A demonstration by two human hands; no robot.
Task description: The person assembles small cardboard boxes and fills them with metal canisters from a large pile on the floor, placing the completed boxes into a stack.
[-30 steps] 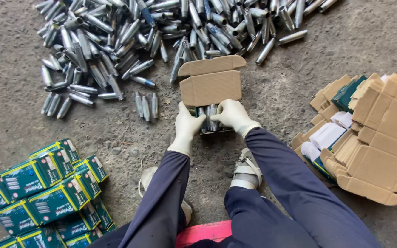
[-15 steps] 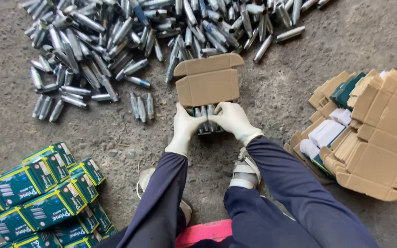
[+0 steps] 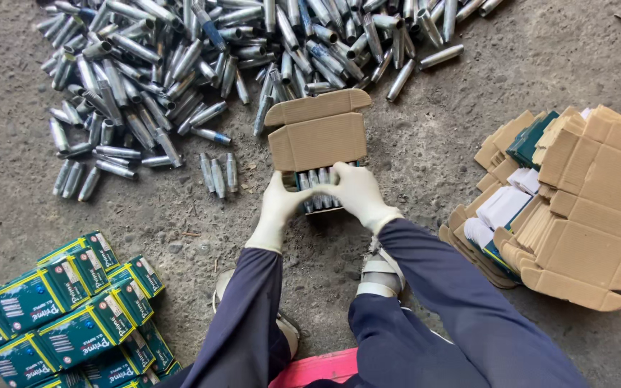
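Crouching over a rough concrete floor (image 3: 468, 65), a person in white gloves and dark blue sleeves works at a small cardboard box (image 3: 317, 140) that sits on the ground just ahead of their feet. Its lid flap stands open on the far side, and a row of silver metal cylinders (image 3: 319, 185) lies packed inside, side by side. The left hand (image 3: 282, 205) is wrapped around the box's left edge, fingers curled closed against the side wall and the nearest cylinder. The right hand (image 3: 353, 192) is laid over the right part of the row, fingers bent down onto the cylinders and gripping the box's right side; which cylinder it presses cannot be told.

Far and left of the box, a wide heap of loose cylinders (image 3: 181, 65) spreads across the floor, silver with a few showing blue. Three separate cylinders (image 3: 217, 172) lie together just left of the box, apart from the heap. At the near left, a stack of closed green cartons with yellow edges (image 3: 66, 316) is piled up. To the right lies a pile of flattened brown cardboard boxes (image 3: 583, 208), with white and dark green pieces showing among them. Two sandalled feet (image 3: 381, 271) rest below the hands, and a pink edge (image 3: 318, 368) shows at the near side.
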